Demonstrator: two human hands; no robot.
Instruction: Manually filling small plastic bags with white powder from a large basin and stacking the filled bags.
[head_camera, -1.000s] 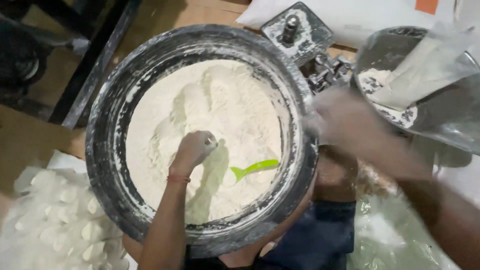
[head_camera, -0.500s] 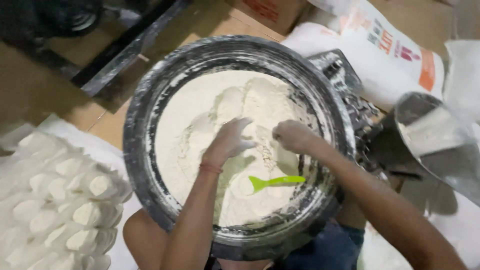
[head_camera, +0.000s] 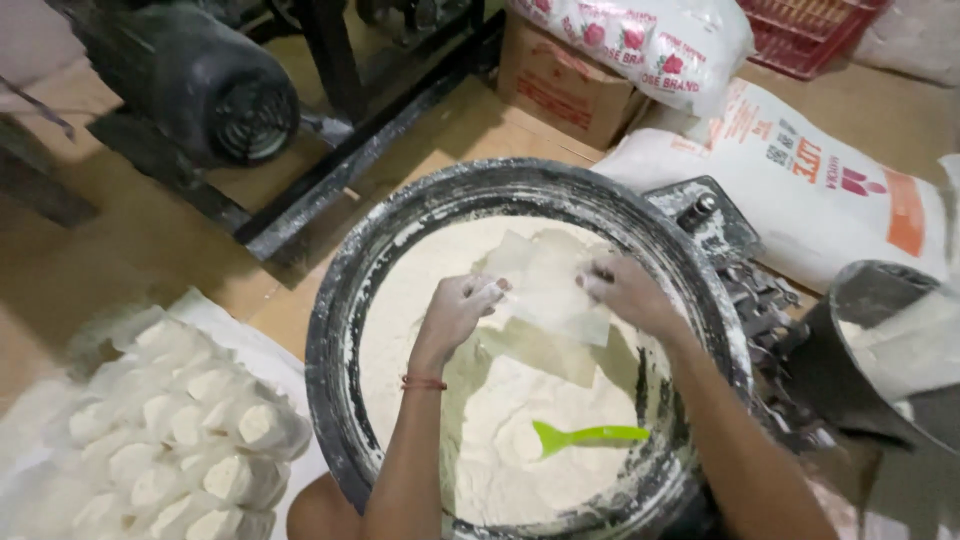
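Observation:
A large dark metal bowl (head_camera: 345, 300) holds a heap of white flour (head_camera: 520, 450). Both hands are over it, holding between them a thin translucent plastic sheet (head_camera: 545, 285) stretched above the flour. My left hand (head_camera: 460, 310) grips the sheet's left edge and wears a red thread at the wrist. My right hand (head_camera: 625, 290) grips the right edge. A green plastic scoop (head_camera: 585, 436) lies in the flour below the hands, at the near right.
Several pale dough lumps (head_camera: 190, 440) lie on a white sheet at the left. A metal container (head_camera: 885, 345) with flour stands at the right. White sacks (head_camera: 800, 175), a cardboard box (head_camera: 565, 80) and a black motor (head_camera: 215, 85) on a frame stand behind the bowl.
The hands have risen out of the flour and now hold a plastic sheet between them. The camera has tilted up, showing more of the floor, sacks and motor.

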